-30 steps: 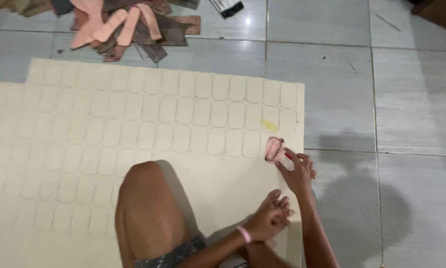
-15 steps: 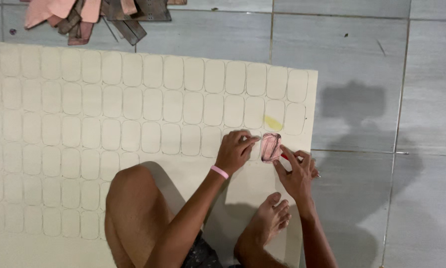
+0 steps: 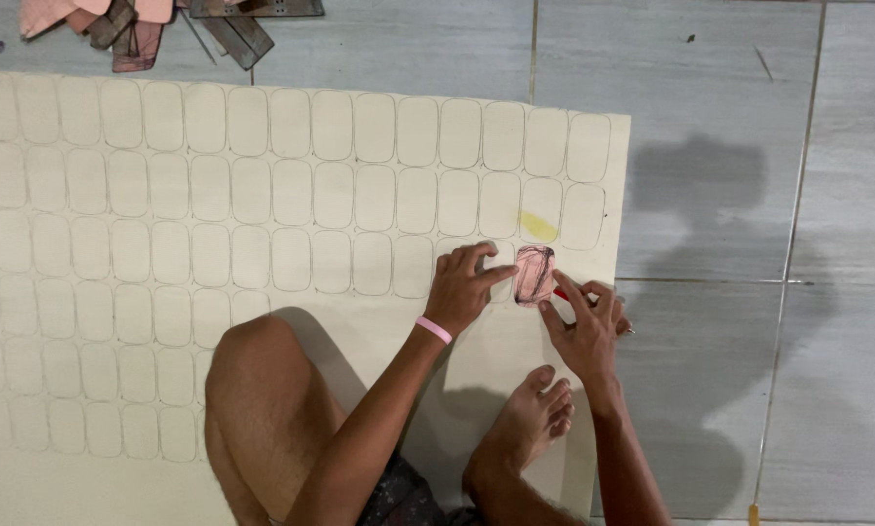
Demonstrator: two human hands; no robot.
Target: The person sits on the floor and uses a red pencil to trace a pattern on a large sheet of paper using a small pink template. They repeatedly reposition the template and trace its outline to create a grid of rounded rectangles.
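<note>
Now, step in hand: tracing round a small pink template [image 3: 534,275] onto a large cream sheet [image 3: 291,117]; judged from the rows of rounded rectangles already drawn, the sheet's upper part is largely filled and the work stands at the right end of the third row
Left hand: the left hand [image 3: 462,287] lies on the sheet just beside the template, its fingers [image 3: 491,276] stretched toward the template's left edge and pressing it flat, not closed round anything
Right hand: the right hand [image 3: 586,321] sits at the template's lower right corner, its fingers pinching a thin red marking tool [image 3: 562,293] of which only a sliver shows
Template: upright, flat on the sheet, near its right edge, below a yellow smear [image 3: 538,227]
Next move calls for: holding the template dead still while the tool runs all the way round it, then a clean lift and a shift to a blank spot; a slip would likely smudge or double the line
Body: the person sits on the sheet, one bent knee [image 3: 262,390] and a bare foot [image 3: 525,424] resting on it
Surface and room: no table is used; the sheet lies on a grey tiled floor [image 3: 749,97], with a heap of pink and brown scraps [image 3: 126,24] beyond the sheet's far edge and a shadow on the tiles to the right
</note>
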